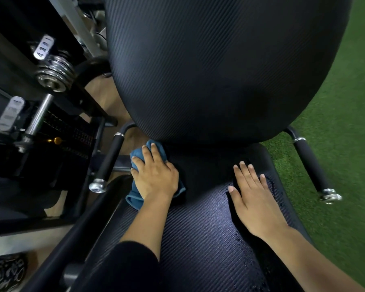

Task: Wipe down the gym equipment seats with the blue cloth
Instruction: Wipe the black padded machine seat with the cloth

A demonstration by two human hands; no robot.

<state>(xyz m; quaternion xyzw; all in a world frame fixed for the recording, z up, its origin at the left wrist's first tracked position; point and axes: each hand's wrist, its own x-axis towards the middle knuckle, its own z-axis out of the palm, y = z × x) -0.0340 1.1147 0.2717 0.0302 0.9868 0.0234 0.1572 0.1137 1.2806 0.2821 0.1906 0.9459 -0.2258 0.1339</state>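
A black ribbed seat pad (198, 234) fills the lower middle, with a large black backrest (209, 70) rising behind it. The blue cloth (135, 198) lies bunched at the seat's back left corner. My left hand (154, 175) presses down on the cloth with fairly straight fingers, and cloth shows above and below the hand. My right hand (255, 199) rests flat on the right side of the seat, fingers straight and spread. Small wet droplets show on the seat near the right hand.
Black side handles with chrome ends flank the seat, a left handle (110, 163) and a right handle (310, 163). A weight stack and chrome plates (55, 72) stand to the left. Green turf (335, 175) covers the floor on the right.
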